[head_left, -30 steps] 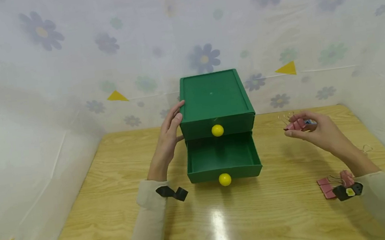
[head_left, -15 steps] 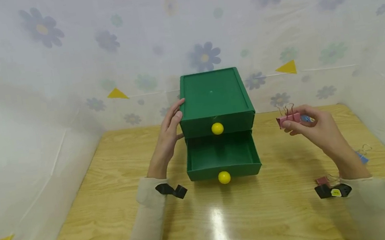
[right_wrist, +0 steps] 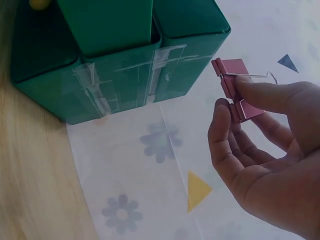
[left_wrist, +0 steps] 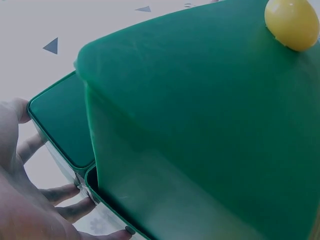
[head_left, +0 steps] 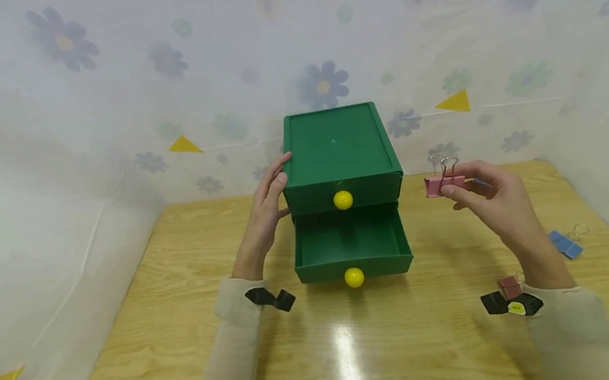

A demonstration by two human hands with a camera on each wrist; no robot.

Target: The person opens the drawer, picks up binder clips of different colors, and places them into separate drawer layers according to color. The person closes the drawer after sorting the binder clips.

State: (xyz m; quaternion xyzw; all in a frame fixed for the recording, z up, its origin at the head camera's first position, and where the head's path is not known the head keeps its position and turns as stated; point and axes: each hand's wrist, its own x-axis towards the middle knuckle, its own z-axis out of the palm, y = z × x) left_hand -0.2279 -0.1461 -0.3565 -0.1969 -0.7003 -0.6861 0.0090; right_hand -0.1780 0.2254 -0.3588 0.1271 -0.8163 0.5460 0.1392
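The green drawer unit (head_left: 336, 145) stands at the middle back of the table, its lower drawer (head_left: 354, 269) pulled out and its upper one pushed in. Each drawer front bears a round yellow knob (head_left: 354, 278). Against the unit's left side rests my left hand (head_left: 263, 215), fingers extended; the left wrist view shows its fingertips (left_wrist: 75, 210) along that side. My right hand (head_left: 493, 195) pinches a pink binder clip (right_wrist: 235, 85) between thumb and fingers, in the air right of the unit, wire handles up in the head view. A bit of blue shows behind those fingers.
On the table's right side lie a blue binder clip (head_left: 567, 244) and a darker pink binder clip (head_left: 510, 286), partly hidden by the right wrist strap. Wooden tabletop (head_left: 188, 356) surrounds the unit. A white flowered sheet (head_left: 234, 84) hangs behind and at the sides.
My right hand has moved left toward the unit with the pink binder clip, which now stands more upright. The blue clip at the right has come into full view. My left hand stays put.
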